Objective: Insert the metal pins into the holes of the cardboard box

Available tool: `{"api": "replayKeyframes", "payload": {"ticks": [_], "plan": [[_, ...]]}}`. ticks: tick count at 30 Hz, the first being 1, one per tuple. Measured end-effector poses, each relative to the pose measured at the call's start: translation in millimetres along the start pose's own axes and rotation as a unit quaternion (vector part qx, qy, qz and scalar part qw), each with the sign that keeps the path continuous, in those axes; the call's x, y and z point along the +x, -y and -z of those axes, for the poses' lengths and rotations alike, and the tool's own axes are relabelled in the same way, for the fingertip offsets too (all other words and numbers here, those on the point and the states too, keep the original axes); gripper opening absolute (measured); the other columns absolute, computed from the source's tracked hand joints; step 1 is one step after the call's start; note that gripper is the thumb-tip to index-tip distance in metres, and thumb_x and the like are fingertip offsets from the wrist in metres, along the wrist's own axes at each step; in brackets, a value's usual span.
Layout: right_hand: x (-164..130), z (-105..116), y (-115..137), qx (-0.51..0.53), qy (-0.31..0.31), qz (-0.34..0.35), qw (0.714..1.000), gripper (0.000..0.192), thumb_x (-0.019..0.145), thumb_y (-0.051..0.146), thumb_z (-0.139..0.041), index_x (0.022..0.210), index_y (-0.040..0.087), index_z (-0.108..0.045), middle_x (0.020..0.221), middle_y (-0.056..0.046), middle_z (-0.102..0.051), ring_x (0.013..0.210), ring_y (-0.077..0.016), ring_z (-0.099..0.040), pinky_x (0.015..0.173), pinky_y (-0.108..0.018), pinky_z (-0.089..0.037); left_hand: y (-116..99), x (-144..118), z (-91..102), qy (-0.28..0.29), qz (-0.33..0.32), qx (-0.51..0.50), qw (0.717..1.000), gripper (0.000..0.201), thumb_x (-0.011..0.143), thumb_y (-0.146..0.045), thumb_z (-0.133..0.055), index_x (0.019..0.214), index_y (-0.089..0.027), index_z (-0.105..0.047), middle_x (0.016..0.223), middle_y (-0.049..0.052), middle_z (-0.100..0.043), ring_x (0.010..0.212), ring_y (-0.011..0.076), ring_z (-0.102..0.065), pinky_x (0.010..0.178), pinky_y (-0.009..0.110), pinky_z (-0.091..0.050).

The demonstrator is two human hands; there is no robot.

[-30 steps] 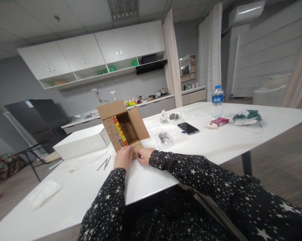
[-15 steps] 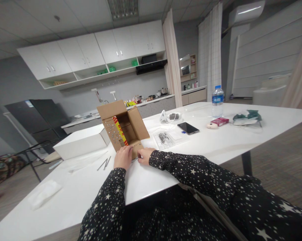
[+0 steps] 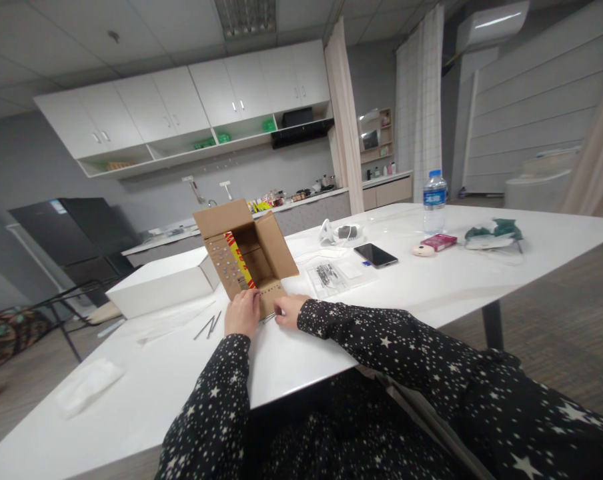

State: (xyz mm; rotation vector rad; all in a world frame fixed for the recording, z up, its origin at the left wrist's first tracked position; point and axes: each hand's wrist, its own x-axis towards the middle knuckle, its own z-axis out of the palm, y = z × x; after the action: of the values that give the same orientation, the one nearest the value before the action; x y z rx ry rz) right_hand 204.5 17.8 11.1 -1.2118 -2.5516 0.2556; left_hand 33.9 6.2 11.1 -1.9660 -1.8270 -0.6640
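An open cardboard box point(image 3: 276, 253) with a red and yellow strip stands tilted on the white table. Small round silvery dots cover its left side, and a row of dots runs along the front flap point(image 3: 269, 297). At the flap's left edge, my left hand point(image 3: 242, 315) is closed, fingers curled and their tips at the cardboard; what they pinch is too small to make out. My right hand point(image 3: 289, 312) rests at the flap's right lower corner, fingers pressed together at the end of a thin metal rod point(image 3: 267, 319). Several dark thin rods point(image 3: 210, 325) lie to the left.
A white box point(image 3: 159, 283) stands behind on the left, with a crumpled white wrapper point(image 3: 89, 387) nearer. On the right are a clear bag of small dark parts point(image 3: 326, 277), a phone point(image 3: 376, 255), a red packet point(image 3: 440, 243), a water bottle point(image 3: 434, 203) and a green bundle point(image 3: 496, 232).
My left hand has shifted slightly left, uncovering more of the front flap and its row of dots. The right hand and the box look unmoved.
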Motion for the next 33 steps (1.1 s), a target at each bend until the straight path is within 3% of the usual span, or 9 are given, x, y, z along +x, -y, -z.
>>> {"api": "replayKeyframes", "payload": {"ticks": [8,19,33], "plan": [[0.1,-0.9,0.1,0.0,-0.005,-0.001,1.0,0.024,0.077,0.039,-0.05,0.091,0.024,-0.062,0.093,-0.007,-0.067,0.084,-0.023,-0.063,0.066,-0.031,-0.045,3.7,0.3,-0.9,-0.025,0.027,-0.014,0.999,0.031,0.089,-0.031,-0.036,0.102,-0.018,-0.061,0.099,0.009,-0.066,0.093,0.0227,-0.06,0.083,0.036,-0.046],[2.6,-3.9,-2.2,-0.003,-0.004,0.005,1.0,0.025,0.077,0.039,-0.047,0.09,0.023,-0.061,0.093,-0.007,-0.066,0.082,-0.0233,-0.063,0.065,-0.032,-0.045,7.4,2.3,-3.7,-0.061,0.011,-0.071,0.996,0.031,0.088,-0.033,-0.038,0.102,-0.017,-0.06,0.099,0.009,-0.064,0.089,0.0209,-0.061,0.083,0.035,-0.047],[-1.2,0.4,0.8,-0.006,-0.003,0.001,1.0,0.024,0.077,0.039,-0.047,0.09,0.024,-0.061,0.092,-0.007,-0.066,0.082,-0.0222,-0.062,0.063,-0.03,-0.043,5.4,1.2,-2.4,-0.06,0.01,-0.082,0.995,0.029,0.086,-0.032,-0.041,0.094,-0.017,-0.065,0.093,0.007,-0.064,0.082,0.0195,-0.061,0.08,0.034,-0.047]]}}
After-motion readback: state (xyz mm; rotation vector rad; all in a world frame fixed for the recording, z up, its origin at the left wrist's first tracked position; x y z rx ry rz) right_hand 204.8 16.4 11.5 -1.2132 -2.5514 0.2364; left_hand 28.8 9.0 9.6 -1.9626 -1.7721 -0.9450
